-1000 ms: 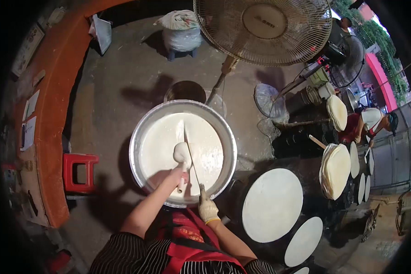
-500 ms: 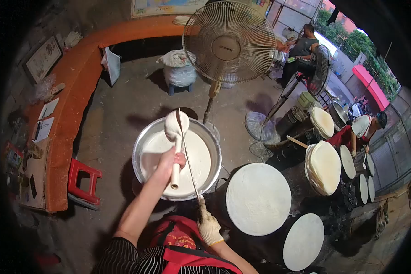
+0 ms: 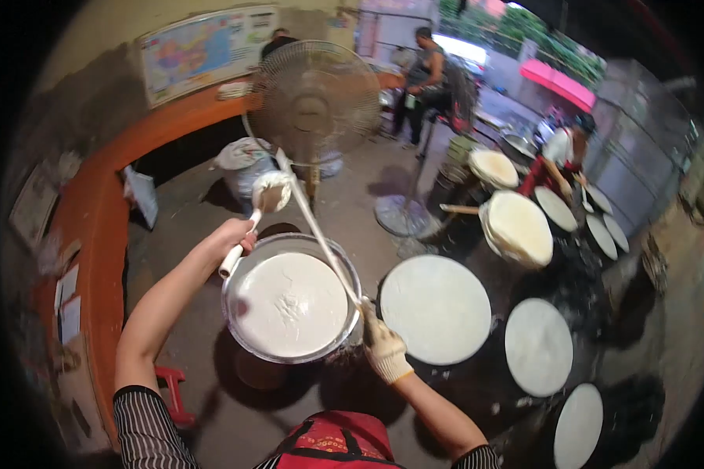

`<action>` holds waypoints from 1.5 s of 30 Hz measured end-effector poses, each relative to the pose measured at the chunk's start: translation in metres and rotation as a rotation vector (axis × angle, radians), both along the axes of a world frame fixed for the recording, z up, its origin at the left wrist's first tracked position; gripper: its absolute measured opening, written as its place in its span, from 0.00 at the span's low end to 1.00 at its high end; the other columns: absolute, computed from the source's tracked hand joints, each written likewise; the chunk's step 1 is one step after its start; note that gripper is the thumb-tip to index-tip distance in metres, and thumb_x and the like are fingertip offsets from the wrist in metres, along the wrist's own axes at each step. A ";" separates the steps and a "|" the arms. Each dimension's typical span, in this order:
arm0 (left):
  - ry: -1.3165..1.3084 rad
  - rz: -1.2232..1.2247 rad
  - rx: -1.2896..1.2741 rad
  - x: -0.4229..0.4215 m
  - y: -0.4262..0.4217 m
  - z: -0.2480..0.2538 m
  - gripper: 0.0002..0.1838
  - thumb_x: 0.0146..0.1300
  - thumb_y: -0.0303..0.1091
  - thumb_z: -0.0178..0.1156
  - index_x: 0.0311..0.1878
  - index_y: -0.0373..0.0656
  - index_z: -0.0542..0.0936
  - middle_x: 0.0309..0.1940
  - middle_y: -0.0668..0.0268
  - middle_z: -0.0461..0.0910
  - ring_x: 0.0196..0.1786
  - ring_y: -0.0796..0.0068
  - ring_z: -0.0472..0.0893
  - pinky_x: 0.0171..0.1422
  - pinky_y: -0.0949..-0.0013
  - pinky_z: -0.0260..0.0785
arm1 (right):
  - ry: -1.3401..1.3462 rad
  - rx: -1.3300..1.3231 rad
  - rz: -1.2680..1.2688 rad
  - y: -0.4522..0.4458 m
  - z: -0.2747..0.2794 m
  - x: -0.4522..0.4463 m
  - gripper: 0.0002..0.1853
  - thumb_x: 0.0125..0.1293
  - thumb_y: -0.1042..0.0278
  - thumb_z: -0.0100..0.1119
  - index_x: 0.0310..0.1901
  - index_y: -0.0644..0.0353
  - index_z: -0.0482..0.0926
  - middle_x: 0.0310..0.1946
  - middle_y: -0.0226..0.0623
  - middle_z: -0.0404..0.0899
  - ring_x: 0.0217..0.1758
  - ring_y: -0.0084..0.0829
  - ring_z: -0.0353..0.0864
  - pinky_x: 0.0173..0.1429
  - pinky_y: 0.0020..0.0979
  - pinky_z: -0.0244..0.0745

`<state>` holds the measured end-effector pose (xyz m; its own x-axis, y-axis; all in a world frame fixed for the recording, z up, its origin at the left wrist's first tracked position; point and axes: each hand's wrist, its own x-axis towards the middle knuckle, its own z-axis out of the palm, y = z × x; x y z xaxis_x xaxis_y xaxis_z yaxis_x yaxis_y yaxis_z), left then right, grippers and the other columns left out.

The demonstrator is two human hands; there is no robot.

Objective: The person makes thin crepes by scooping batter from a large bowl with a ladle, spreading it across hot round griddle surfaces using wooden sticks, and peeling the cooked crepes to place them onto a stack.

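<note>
My bare left hand (image 3: 233, 236) is wrapped round the handle of a batter-coated ladle (image 3: 272, 194), raised above the far left rim of a wide metal pot (image 3: 228, 306). Pale, thick batter (image 3: 297, 313) fills much of that pot. In a light work glove, my right hand (image 3: 385, 344) grips a long, narrow spatula (image 3: 314, 223). Its blade slants up across the pot, with the far end close beside the ladle's bowl. Right of the pot lies a round griddle (image 3: 436, 310) covered with a whitish layer.
More pale round griddles (image 3: 538, 348) (image 3: 579, 426) curve away to the right. A stack of thin flatbreads (image 3: 519, 228) stands beyond them. A fan (image 3: 313, 109) is behind the pot. One co-worker (image 3: 559, 156) bends over far griddles; another person (image 3: 426, 74) is at the back. An orange-covered counter (image 3: 94, 313) runs along the left.
My view has shifted. The ladle and left hand have moved from over the batter to the pot's far left, raised. The spatula has lifted and now tilts further left.
</note>
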<state>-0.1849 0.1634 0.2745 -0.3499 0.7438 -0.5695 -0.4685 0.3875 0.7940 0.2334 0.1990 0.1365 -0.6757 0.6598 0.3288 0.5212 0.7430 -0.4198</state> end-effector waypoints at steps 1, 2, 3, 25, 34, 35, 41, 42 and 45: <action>-0.230 0.071 -0.068 0.002 0.009 -0.006 0.14 0.76 0.36 0.43 0.35 0.37 0.64 0.19 0.71 0.65 0.15 0.86 0.61 0.13 0.80 0.56 | -0.163 -0.033 -0.041 -0.006 -0.008 0.001 0.41 0.59 0.67 0.58 0.75 0.55 0.54 0.46 0.43 0.81 0.39 0.44 0.83 0.42 0.43 0.79; -0.224 0.015 -0.083 0.005 0.012 -0.024 0.12 0.75 0.33 0.43 0.34 0.37 0.65 0.19 0.70 0.65 0.15 0.86 0.62 0.13 0.81 0.57 | -0.134 -0.076 -0.061 -0.017 -0.016 0.008 0.43 0.58 0.67 0.60 0.75 0.54 0.54 0.47 0.43 0.80 0.42 0.44 0.83 0.42 0.41 0.79; -0.203 -0.048 -0.099 0.016 0.009 -0.035 0.13 0.76 0.35 0.43 0.38 0.34 0.66 0.19 0.71 0.65 0.15 0.87 0.62 0.13 0.82 0.57 | -0.066 -0.069 -0.086 -0.035 -0.014 0.025 0.43 0.58 0.68 0.60 0.75 0.54 0.53 0.48 0.42 0.80 0.42 0.43 0.83 0.43 0.41 0.78; -0.184 -2.109 -0.312 0.974 -0.161 0.047 0.14 0.66 0.28 0.49 0.53 0.34 0.69 0.25 0.72 0.64 0.21 0.86 0.62 0.21 0.81 0.58 | 0.469 0.198 -1.782 -0.596 -0.021 0.541 0.21 0.73 0.57 0.49 0.56 0.65 0.78 0.33 0.52 0.82 0.32 0.52 0.82 0.38 0.41 0.76; 0.592 -2.143 1.655 1.243 -0.357 0.028 0.17 0.57 0.25 0.57 0.51 0.35 0.75 0.38 0.41 0.81 0.46 0.41 0.80 0.50 0.51 0.72 | 0.239 0.252 -2.106 -0.656 0.042 0.741 0.31 0.68 0.73 0.53 0.73 0.45 0.63 0.61 0.41 0.75 0.47 0.49 0.81 0.48 0.36 0.77; 0.619 -2.170 1.627 1.250 -0.367 0.026 0.15 0.57 0.24 0.57 0.49 0.36 0.76 0.35 0.42 0.81 0.44 0.40 0.80 0.48 0.50 0.72 | 0.828 0.113 -2.127 -0.662 0.026 0.746 0.28 0.71 0.71 0.53 0.72 0.45 0.65 0.57 0.37 0.79 0.45 0.44 0.83 0.48 0.34 0.77; 0.239 -2.295 1.109 1.324 -0.392 -0.105 0.12 0.53 0.24 0.62 0.42 0.34 0.76 0.25 0.54 0.80 0.26 0.60 0.81 0.29 0.62 0.72 | 2.030 0.057 -1.780 -0.645 -0.056 0.709 0.27 0.72 0.78 0.47 0.72 0.50 0.66 0.40 0.17 0.72 0.32 0.07 0.64 0.34 0.11 0.60; 0.192 -2.344 0.918 1.332 -0.397 -0.117 0.13 0.52 0.23 0.61 0.41 0.35 0.75 0.23 0.59 0.79 0.22 0.67 0.80 0.25 0.65 0.70 | 1.640 0.286 -1.962 -0.634 -0.114 0.711 0.27 0.71 0.77 0.49 0.71 0.53 0.66 0.43 0.18 0.74 0.37 0.13 0.70 0.38 0.16 0.67; -0.149 -2.354 0.503 1.380 -0.402 -0.205 0.13 0.52 0.19 0.57 0.40 0.39 0.68 0.21 0.64 0.74 0.16 0.75 0.73 0.15 0.69 0.63 | 1.795 0.524 -1.992 -0.603 -0.240 0.720 0.24 0.71 0.70 0.52 0.68 0.55 0.69 0.49 0.30 0.79 0.44 0.30 0.80 0.48 0.29 0.75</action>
<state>1.1950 -0.2383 0.0693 0.9273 -0.2946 -0.2308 0.2423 0.0025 0.9702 0.9529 -0.4041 -0.1033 0.9209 -0.3535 -0.1643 -0.0435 0.3258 -0.9444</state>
